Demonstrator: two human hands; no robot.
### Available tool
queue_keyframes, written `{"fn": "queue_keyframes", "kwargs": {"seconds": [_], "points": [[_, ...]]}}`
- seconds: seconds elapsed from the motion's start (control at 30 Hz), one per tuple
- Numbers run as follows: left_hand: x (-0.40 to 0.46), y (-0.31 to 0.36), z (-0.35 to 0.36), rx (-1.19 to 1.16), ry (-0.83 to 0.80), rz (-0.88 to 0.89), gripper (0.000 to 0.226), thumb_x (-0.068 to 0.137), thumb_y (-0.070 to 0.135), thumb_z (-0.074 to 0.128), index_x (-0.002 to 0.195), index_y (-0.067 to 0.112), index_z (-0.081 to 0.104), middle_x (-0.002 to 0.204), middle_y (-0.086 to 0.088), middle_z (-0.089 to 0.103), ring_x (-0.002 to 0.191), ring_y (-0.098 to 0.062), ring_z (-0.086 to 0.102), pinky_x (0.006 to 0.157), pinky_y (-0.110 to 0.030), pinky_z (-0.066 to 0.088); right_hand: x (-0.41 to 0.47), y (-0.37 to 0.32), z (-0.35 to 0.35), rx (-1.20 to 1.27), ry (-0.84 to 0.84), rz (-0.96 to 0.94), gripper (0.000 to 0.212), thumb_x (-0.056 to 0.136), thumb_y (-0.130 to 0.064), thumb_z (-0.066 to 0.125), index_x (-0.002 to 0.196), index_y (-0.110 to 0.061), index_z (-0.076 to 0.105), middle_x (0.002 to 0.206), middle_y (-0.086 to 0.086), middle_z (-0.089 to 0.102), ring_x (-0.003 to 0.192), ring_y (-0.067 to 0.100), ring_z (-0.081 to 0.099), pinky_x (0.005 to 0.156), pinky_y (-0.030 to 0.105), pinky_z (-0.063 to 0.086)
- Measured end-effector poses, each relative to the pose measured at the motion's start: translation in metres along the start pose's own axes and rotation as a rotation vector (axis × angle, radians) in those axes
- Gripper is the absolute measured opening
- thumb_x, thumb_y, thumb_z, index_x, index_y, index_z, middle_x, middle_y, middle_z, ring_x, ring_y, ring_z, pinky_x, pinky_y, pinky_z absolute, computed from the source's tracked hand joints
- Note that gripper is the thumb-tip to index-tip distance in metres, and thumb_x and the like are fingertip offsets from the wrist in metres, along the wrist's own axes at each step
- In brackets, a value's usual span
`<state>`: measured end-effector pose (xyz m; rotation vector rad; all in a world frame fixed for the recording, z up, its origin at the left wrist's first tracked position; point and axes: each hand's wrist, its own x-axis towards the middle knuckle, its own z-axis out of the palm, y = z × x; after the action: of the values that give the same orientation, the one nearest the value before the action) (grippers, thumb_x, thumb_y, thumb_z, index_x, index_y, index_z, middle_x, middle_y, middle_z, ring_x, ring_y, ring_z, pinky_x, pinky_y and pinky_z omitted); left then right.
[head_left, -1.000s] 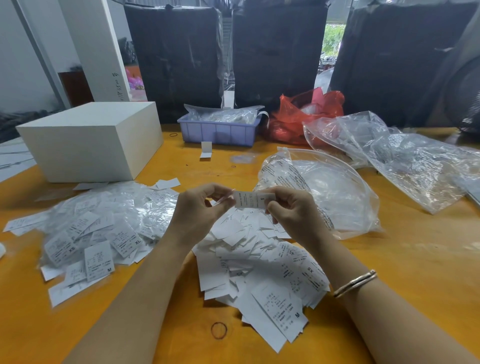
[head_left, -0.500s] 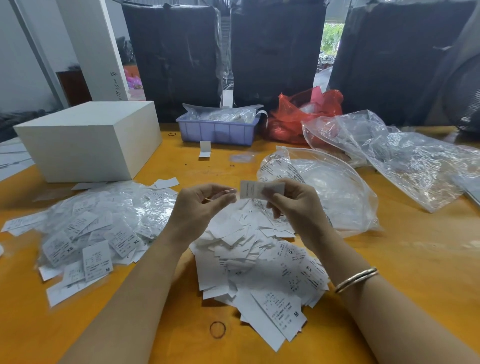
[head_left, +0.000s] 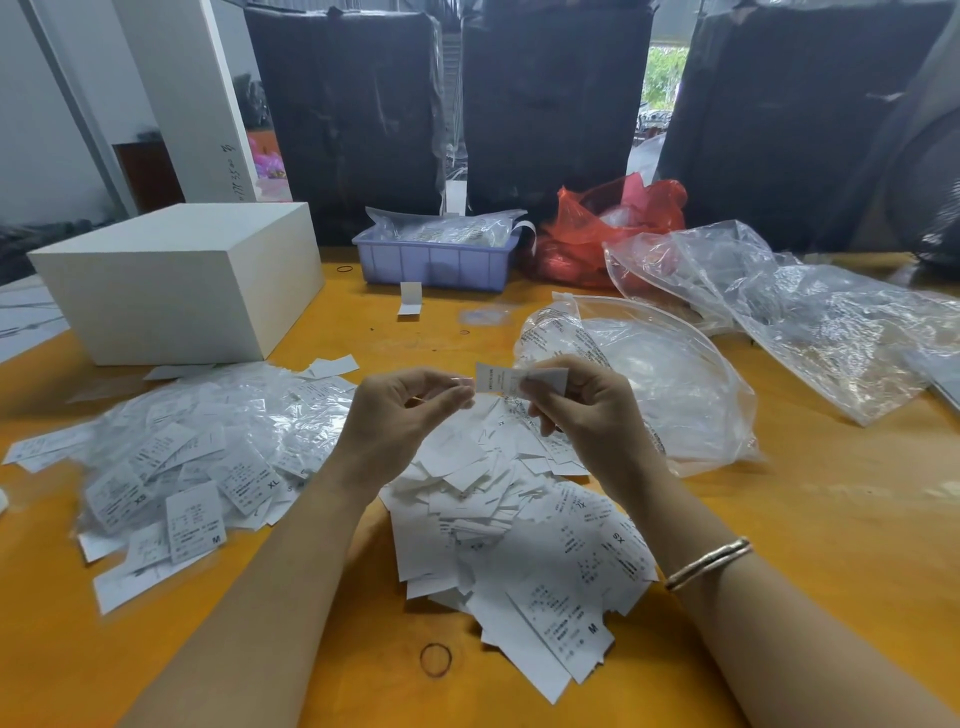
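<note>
My right hand (head_left: 589, 415) pinches a small white folded label (head_left: 497, 378) and holds it up above the table. My left hand (head_left: 400, 415) hovers just left of the label, its thumb and fingertips pinched together; a thin orange rubber band (head_left: 416, 399) seems to show inside its curled fingers. Under both hands a heap of loose white size labels (head_left: 519, 525) lies on the orange table (head_left: 810, 519). A second heap of labels in clear sleeves (head_left: 197, 457) lies to the left.
A loose rubber band (head_left: 435, 660) lies at the near edge. A white box (head_left: 176, 280) stands back left, with a blue bin (head_left: 434, 262) and a red bag (head_left: 613, 223) behind. Clear plastic bags (head_left: 665, 395) spread to the right. Black wrapped bales stand beyond the table.
My left hand let go of the label's left end and drew slightly away. My right hand lifted the label a little higher.
</note>
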<state>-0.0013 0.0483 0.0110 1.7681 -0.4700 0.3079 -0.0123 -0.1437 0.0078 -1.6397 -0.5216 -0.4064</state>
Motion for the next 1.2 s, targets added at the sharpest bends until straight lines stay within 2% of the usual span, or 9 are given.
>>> {"fn": "queue_keyframes", "kwargs": {"seconds": [0.3,0.43,0.63,0.7,0.8,0.9,1.0,1.1,1.2], "points": [[0.001,-0.004,0.0,0.081,-0.06,0.011,0.013,0.071,0.033,0.068,0.081,0.027,0.069,0.079,0.011,0.071,0.074,-0.001,0.064,0.066,-0.014,0.051,0.0,0.002,-0.005,-0.133,-0.189,0.163,0.02,0.088,0.003,0.055,0.087,-0.012,0.067,0.058,-0.005,0.056,0.051,0.006,0.046,0.047,0.017,0.038],[0.001,-0.005,0.001,0.047,-0.052,-0.021,0.014,0.07,0.034,0.068,0.078,0.023,0.068,0.076,0.008,0.072,0.076,-0.008,0.067,0.068,-0.019,0.054,0.0,0.002,-0.005,-0.082,-0.187,0.232,0.021,0.088,0.004,0.052,0.087,-0.011,0.066,0.058,-0.003,0.057,0.053,0.008,0.047,0.048,0.017,0.039],[-0.001,-0.003,0.003,0.079,-0.166,-0.097,0.017,0.067,0.041,0.071,0.076,0.028,0.071,0.078,0.005,0.07,0.075,-0.004,0.063,0.067,-0.012,0.047,0.0,0.002,0.0,-0.036,-0.227,0.251,0.018,0.088,0.005,0.052,0.092,-0.006,0.066,0.059,0.0,0.055,0.052,0.011,0.046,0.047,0.018,0.038],[0.0,-0.004,0.001,0.074,-0.203,-0.144,0.008,0.074,0.034,0.074,0.079,0.028,0.073,0.079,0.006,0.071,0.076,0.0,0.061,0.067,-0.007,0.044,0.0,0.003,0.004,-0.063,-0.236,0.242,0.017,0.089,0.002,0.054,0.1,-0.006,0.063,0.063,0.002,0.056,0.052,0.008,0.047,0.047,0.018,0.039],[0.0,-0.005,-0.001,-0.012,-0.159,-0.165,0.012,0.083,0.008,0.07,0.083,0.02,0.072,0.079,0.007,0.072,0.077,-0.001,0.064,0.07,-0.009,0.047,0.0,0.006,0.002,0.005,-0.121,0.259,0.016,0.091,-0.009,0.056,0.106,-0.015,0.054,0.07,0.005,0.06,0.053,0.006,0.05,0.05,0.016,0.041],[-0.001,-0.004,0.002,-0.063,-0.113,-0.159,0.013,0.082,0.002,0.069,0.085,0.015,0.071,0.078,0.003,0.073,0.075,-0.002,0.067,0.068,-0.011,0.049,0.001,0.008,0.0,0.058,0.009,0.2,0.008,0.09,-0.002,0.056,0.088,-0.01,0.055,0.067,0.006,0.062,0.052,0.01,0.051,0.05,0.02,0.043],[-0.001,-0.003,0.004,-0.051,-0.126,-0.152,0.013,0.081,0.002,0.069,0.086,0.015,0.071,0.078,0.002,0.073,0.073,-0.003,0.067,0.067,-0.011,0.049,-0.001,0.01,0.006,-0.085,-0.03,0.112,0.011,0.087,-0.001,0.061,0.084,-0.012,0.059,0.067,0.003,0.063,0.056,0.009,0.056,0.051,0.022,0.047],[0.0,-0.003,0.004,-0.042,-0.123,-0.152,0.015,0.082,0.001,0.068,0.087,0.016,0.07,0.082,0.0,0.073,0.074,-0.003,0.068,0.067,-0.011,0.05,-0.003,0.01,0.011,-0.157,-0.03,0.07,0.009,0.089,-0.012,0.06,0.097,-0.014,0.059,0.084,0.008,0.064,0.064,0.009,0.055,0.056,0.026,0.049],[0.0,-0.002,0.004,-0.054,-0.12,-0.16,0.016,0.082,0.001,0.068,0.087,0.016,0.07,0.081,0.004,0.073,0.075,-0.002,0.068,0.066,-0.01,0.049,-0.001,0.01,0.008,-0.19,0.095,0.093,0.027,0.09,-0.02,0.06,0.116,-0.017,0.054,0.095,0.003,0.058,0.067,0.009,0.053,0.058,0.023,0.049]]}}
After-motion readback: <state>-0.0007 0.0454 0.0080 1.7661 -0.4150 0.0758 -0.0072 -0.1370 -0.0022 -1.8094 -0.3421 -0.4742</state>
